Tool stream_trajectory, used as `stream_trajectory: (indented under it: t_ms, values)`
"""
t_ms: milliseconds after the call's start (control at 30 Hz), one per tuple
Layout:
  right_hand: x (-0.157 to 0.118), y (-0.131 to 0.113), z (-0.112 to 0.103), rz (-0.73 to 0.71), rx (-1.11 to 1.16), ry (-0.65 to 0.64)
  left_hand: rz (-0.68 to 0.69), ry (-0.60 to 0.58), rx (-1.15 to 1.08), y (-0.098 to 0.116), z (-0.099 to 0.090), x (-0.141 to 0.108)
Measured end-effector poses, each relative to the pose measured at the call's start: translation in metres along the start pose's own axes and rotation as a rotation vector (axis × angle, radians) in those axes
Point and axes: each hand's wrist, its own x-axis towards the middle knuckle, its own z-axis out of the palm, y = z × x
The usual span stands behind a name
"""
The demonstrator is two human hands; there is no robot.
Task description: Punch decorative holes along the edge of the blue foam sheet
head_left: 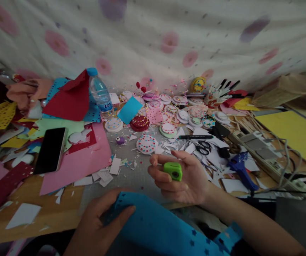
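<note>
With the green punch [173, 171] as the clock's centre, the left hand [98, 217] is nearest, at 8 o'clock, pinching one end of a blue sheet [155, 227] between thumb and fingers. The sheet stretches through 6 o'clock to a curled strip near 5 o'clock, with dark star shapes along it. The right hand [187, 177] is palm up, its fingers curled about the green punch.

Beyond them lies the cluttered counter [62, 213]. At 9 o'clock a black phone [50, 149] rests on coloured paper, beside a large pink sheet [82, 172]. At 3 o'clock lie a blue glue gun [242, 170] and, past it, a power strip [262, 161]. A dotted white disc [146, 143] sits at 10 o'clock, and black-handled scissors [203, 148] among paper scraps at 2 o'clock.

Farther off, a dark red disc [140, 124] sits between 10 and 11 o'clock, just beside a blue square [129, 109]. An upright water bottle [101, 94] stands at 10 o'clock, a cup of pens [213, 100] at 1 o'clock. Farthest, across 12 o'clock, hangs a flowered cloth [142, 39].
</note>
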Motion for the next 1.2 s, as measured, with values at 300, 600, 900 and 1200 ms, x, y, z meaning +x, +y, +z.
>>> stream_trajectory:
  t_ms: [300, 600, 900, 1200]
  values:
    - [-0.008, 0.001, 0.005, -0.087, -0.077, 0.226, 0.091, 0.056, 0.157, 0.003, 0.009, 0.001]
    - [-0.052, -0.02, -0.008, -0.358, -0.465, 0.647, 0.078, 0.101, 0.172, 0.002, 0.003, -0.001]
    - [-0.083, -0.025, -0.026, -0.533, -0.682, 0.815, 0.033, 0.193, 0.131, 0.001, -0.002, -0.002]
    - [-0.088, -0.019, -0.023, -0.554, -0.812, 0.922, 0.089, 0.204, 0.219, 0.006, 0.004, 0.0]
